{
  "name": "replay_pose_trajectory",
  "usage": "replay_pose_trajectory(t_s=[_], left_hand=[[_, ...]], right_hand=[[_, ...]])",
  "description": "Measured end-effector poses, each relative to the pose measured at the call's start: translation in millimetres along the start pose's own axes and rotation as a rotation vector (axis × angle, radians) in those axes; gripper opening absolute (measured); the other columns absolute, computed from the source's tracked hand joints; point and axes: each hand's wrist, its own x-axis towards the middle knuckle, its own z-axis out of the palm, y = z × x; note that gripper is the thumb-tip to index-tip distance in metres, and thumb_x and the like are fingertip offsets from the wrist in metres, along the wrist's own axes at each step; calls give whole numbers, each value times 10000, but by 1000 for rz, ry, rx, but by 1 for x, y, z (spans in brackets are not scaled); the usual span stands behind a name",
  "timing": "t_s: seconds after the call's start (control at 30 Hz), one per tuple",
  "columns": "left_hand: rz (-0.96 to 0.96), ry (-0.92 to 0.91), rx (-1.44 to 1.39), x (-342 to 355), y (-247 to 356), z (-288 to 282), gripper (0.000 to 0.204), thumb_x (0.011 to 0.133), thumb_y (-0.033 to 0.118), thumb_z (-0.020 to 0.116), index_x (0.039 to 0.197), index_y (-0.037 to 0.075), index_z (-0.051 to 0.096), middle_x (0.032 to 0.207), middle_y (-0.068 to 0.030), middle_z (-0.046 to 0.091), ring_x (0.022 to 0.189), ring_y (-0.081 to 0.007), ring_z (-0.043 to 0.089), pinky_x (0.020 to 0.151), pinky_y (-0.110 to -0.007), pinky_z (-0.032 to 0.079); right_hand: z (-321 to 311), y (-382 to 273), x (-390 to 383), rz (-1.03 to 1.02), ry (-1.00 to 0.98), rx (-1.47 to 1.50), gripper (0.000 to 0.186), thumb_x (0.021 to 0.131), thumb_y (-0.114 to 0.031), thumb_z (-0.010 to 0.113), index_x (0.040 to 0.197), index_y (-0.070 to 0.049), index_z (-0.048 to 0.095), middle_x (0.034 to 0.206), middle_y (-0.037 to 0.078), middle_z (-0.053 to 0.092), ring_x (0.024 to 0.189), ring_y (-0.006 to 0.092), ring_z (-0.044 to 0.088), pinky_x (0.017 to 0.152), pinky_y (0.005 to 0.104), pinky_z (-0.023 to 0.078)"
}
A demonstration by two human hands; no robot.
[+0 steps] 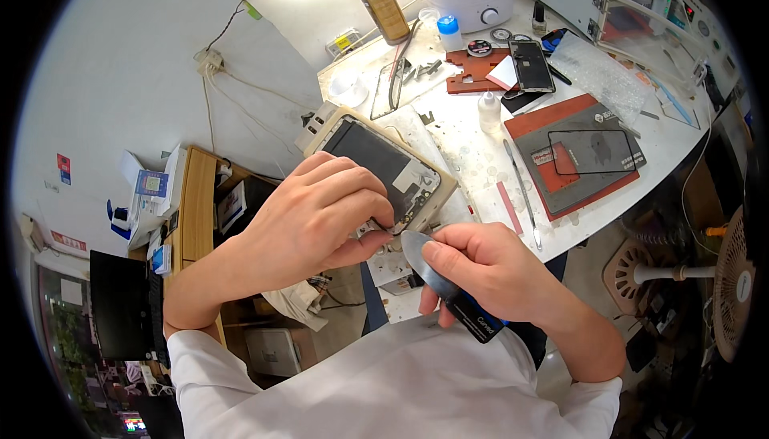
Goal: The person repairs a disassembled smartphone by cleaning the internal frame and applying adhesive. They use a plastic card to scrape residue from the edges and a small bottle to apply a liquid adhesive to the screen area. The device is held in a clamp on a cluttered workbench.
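A phone part (378,163), dark with a silvery section and small exposed components, lies on a beige box-like device (439,194) at the near left of the bench. My left hand (324,207) reaches over its near end, fingers curled and thumb near the forefinger at the part's lower corner. What sits between those fingertips is too small to make out. In my right hand (493,267) is a pry tool with a broad, rounded metal blade (418,253) and a black handle (474,316). Its blade points up beside that same corner, close to my left thumb.
Right of the device lie a metal spudger (522,191), a white dropper bottle (489,112) and a grey mat (573,163) bearing a thin black frame (594,153). Farther back are a phone (532,66), a spray can (380,6) and a blue-capped bottle (449,32). A fan (730,283) stands right.
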Motion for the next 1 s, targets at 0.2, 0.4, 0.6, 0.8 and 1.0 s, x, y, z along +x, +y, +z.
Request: replay_pose_trajectory(t_s=[0.2, 0.4, 0.6, 0.8, 1.0], left_hand=[[1, 2, -6, 0, 0, 0, 282, 710, 91, 877, 910, 103, 679, 961, -11, 663, 875, -217, 618, 817, -352, 480], [5, -4, -6, 0, -1, 0, 283, 709, 99, 879, 913, 107, 683, 965, -8, 663, 881, -215, 618, 822, -348, 479], [14, -8, 5, -1, -2, -1, 284, 710, 102, 877, 917, 106, 683, 963, -9, 661, 879, -215, 620, 823, -348, 479], [29, 15, 5, -2, -2, 0, 269, 723, 96, 866, 920, 102, 683, 970, -15, 664, 887, -222, 631, 823, -353, 481], [186, 201, 145, -9, -3, 13, 299, 739, 149, 856, 1008, 90, 739, 984, -12, 676, 884, -209, 639, 786, -361, 482]], right_hand=[[2, 0, 0, 10, 14, -1, 309, 1099, -237, 533, 1005, 36, 643, 808, 109, 740, 603, 125, 691, 542, 243, 533], [5, -4, 0, 12, 28, 0, 312, 1098, -237, 537, 1008, 40, 650, 808, 109, 740, 600, 127, 692, 540, 243, 534], [9, -3, 1, 12, 64, 24, 310, 1098, -246, 541, 1055, 44, 642, 815, 120, 742, 613, 133, 697, 544, 247, 538], [18, 3, -1, -10, 143, 63, 326, 1095, -268, 537, 1062, 39, 643, 820, 103, 740, 635, 122, 696, 551, 258, 536], [24, 7, -1, -1, 216, 101, 345, 1092, -292, 540, 1063, 33, 651, 820, 82, 737, 652, 106, 690, 569, 253, 538]])
